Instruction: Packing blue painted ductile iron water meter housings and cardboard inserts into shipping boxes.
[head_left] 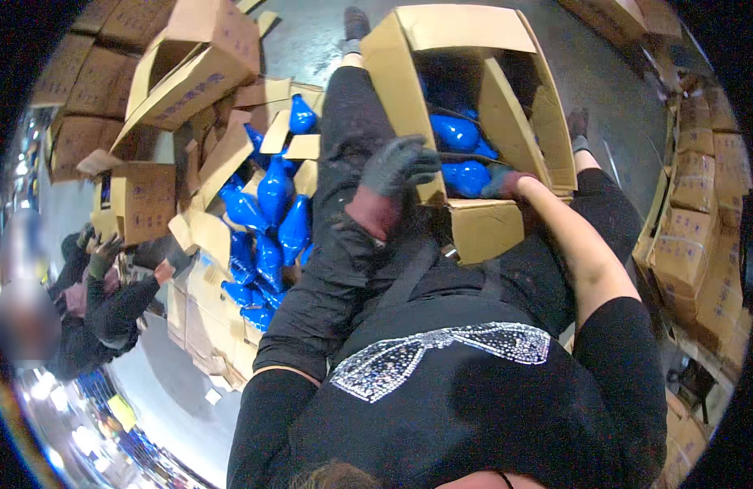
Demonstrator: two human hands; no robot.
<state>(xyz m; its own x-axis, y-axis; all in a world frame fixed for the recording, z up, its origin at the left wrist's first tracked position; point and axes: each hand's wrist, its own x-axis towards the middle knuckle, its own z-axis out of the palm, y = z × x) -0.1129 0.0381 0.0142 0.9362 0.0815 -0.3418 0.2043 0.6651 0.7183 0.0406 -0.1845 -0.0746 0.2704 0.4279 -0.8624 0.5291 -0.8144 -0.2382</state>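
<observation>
A cardboard box (490, 232) stands open between my legs, with glossy blue long-necked bottles (455, 133) lying inside. My right hand (500, 181), in a dark glove with a maroon cuff, reaches over the near wall. It closes around the narrow end of the nearest blue bottle (464, 178); its fingertips are partly hidden. At the box's left wall is my left hand (399, 165), gloved the same way, its fingers extended toward the opening. Nothing shows in that hand. An upright cardboard divider (511, 110) splits the box's inside.
Several loose blue bottles (274, 191) are piled among cardboard on my left. Beyond them are an opened carton (193, 73) and a smaller box (144, 200). A co-worker (107, 301) sits at far left, gloved hands near that box. Stacked cartons (686, 244) line the right side.
</observation>
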